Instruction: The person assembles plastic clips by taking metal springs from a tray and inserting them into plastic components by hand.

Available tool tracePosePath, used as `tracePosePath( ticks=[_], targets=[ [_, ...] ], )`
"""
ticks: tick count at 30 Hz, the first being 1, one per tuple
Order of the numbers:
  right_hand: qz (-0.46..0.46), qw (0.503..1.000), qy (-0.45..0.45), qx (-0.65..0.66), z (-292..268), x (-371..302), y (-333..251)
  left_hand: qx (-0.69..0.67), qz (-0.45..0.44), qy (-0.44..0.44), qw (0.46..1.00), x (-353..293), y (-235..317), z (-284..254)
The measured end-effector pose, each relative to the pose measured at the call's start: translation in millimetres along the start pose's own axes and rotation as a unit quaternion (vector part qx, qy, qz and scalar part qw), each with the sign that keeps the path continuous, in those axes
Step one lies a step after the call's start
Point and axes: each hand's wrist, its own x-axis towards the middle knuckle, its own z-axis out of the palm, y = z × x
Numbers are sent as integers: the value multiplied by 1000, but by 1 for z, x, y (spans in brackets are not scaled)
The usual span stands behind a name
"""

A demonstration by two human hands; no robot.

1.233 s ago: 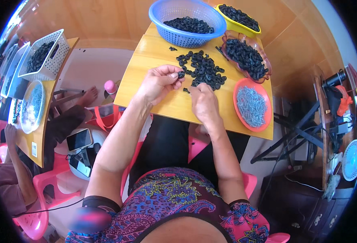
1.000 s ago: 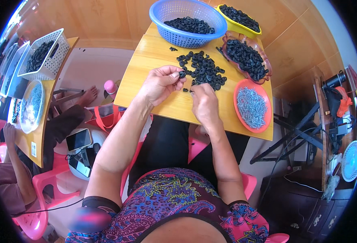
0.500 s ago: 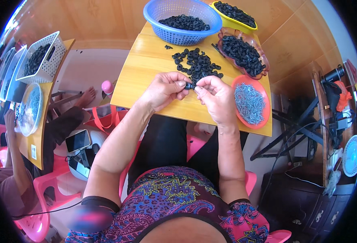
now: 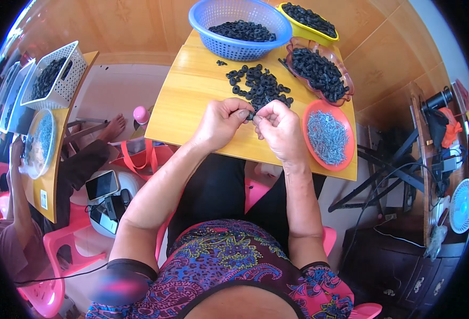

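Observation:
Above the near part of the wooden table, my left hand (image 4: 221, 123) and my right hand (image 4: 278, 127) meet fingertip to fingertip. Pinched between them is a small black plastic part (image 4: 250, 115), mostly hidden by the fingers. Just beyond the hands lies a loose pile of black ring-shaped parts (image 4: 261, 85). Right of my right hand sits an orange plate (image 4: 311, 148) filled with small silvery screws or pins (image 4: 327, 136).
A blue basket (image 4: 205, 44), a yellow basin (image 4: 319, 36) and a reddish scalloped tray (image 4: 350, 80) hold black parts along the table's far side. At left, another person sits by a second table (image 4: 47, 196) with a white basket (image 4: 69, 66). A small fan (image 4: 462, 206) stands far right.
Both hands have shifted slightly nearer each other, and less of the black part shows between them. The orange plate has moved slightly left. At left, the other person's arm has moved.

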Motion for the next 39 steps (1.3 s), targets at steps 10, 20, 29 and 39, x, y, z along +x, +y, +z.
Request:
tracePosePath(
  ticks=[10,20,29,39],
  targets=[
    [-44,999,-30,11,-1,5,0,127,142,69,979,-6,-1,4],
    [3,961,-144,237,-12,8,29,-36,31,21,999,-13,9,12],
    [9,995,-70,73,-15,12,13,-33,-39,-1,999,3,-5,7],
    [24,969,244,16,-158,87,0,139,47,152,977,19,-42,-13]
  ],
)
